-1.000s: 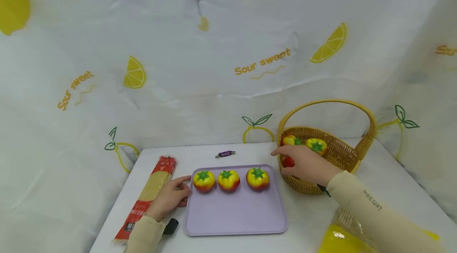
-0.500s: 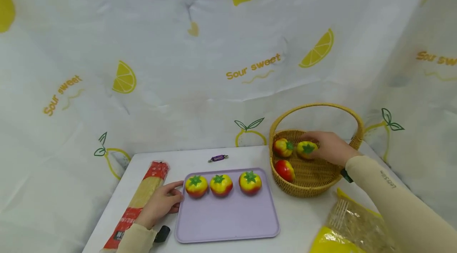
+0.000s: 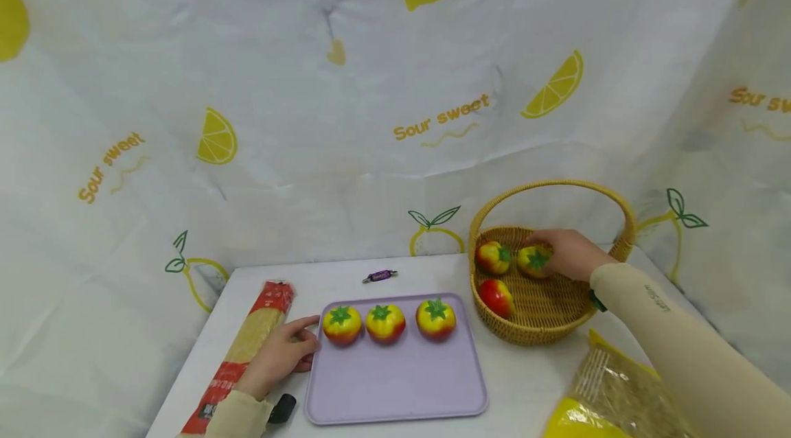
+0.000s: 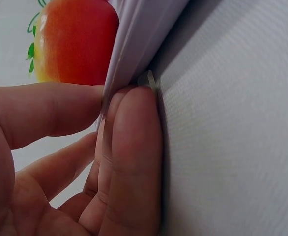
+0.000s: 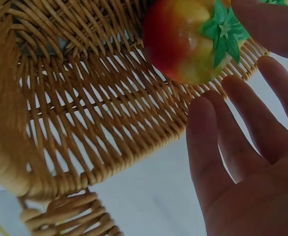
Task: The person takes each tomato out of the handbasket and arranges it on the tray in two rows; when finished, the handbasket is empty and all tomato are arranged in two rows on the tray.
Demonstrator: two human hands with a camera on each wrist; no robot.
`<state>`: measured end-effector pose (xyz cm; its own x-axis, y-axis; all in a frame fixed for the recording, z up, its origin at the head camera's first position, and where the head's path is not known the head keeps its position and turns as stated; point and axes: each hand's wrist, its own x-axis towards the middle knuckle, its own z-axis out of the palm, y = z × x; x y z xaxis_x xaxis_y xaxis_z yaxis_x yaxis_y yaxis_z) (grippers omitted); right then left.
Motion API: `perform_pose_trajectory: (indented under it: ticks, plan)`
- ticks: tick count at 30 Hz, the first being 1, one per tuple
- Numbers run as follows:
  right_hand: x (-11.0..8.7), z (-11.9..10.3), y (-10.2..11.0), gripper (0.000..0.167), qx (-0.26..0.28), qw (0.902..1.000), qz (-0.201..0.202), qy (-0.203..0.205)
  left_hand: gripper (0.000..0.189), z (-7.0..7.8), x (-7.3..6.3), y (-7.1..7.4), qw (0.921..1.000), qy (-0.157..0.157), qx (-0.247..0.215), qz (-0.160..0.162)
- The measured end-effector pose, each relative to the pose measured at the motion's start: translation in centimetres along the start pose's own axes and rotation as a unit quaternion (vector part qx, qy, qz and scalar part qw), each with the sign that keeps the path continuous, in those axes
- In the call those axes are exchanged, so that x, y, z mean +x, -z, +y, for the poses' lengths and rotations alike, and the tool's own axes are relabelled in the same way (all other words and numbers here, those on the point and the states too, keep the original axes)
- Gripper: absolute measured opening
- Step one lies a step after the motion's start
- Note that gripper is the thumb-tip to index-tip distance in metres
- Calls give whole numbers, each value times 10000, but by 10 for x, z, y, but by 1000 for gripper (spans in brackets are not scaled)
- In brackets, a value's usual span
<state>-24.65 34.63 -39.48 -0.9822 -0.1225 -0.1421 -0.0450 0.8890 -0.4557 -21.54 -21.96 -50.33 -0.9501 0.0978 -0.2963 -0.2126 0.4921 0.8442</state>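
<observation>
My left hand [image 3: 279,355] pinches the left rim of a lilac tray [image 3: 395,390]; in the left wrist view the thumb [image 4: 50,110] lies over the rim and curled fingers sit under it. In a row on the tray stand three toy tomatoes [image 3: 385,323], yellow and red with green leafy caps. My right hand [image 3: 571,254] reaches into a wicker basket [image 3: 525,335], its spread fingers around a toy tomato [image 3: 531,261]. The right wrist view shows fingertips [image 5: 203,110] just short of a tomato [image 5: 183,42]. Two more tomatoes lie at the basket's left: one [image 3: 493,257] behind, one [image 3: 496,297] in front, tipped over.
A long red noodle packet [image 3: 247,349] lies left of the tray, beside my left forearm. Behind the tray is a purple wrapped candy [image 3: 380,276]. A yellow, clear bag [image 3: 608,390] lies at the front right under my right arm. The basket's tall handle [image 3: 556,183] arches over its opening.
My right hand has moved right and back, from over the basket's front left to the tomato at its back. The tipped tomato now shows fully. My left hand stays at the tray.
</observation>
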Motion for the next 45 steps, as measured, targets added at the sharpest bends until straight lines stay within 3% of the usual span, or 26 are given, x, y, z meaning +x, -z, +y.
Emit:
perform_pose_trajectory:
  ticks: [9,21,25,34,45]
  plan:
    - [6,1,-6,54,-271,9995,-136,59,55,0,-2,-2,10000,32,-3,-49]
    - [13,2,-9,63,-412,9984,-369,-63,56,-1,1,0,10000,24,-7,18]
    - [5,-1,-7,63,-437,9985,-314,46,56,-1,1,0,10000,-10,12,20]
    - [-24,-18,-4,60,-428,9971,210,588,55,0,-1,0,9999,14,79,105]
    - [-66,-67,-14,61,-559,9878,790,1217,54,-1,1,-1,9999,-59,88,89]
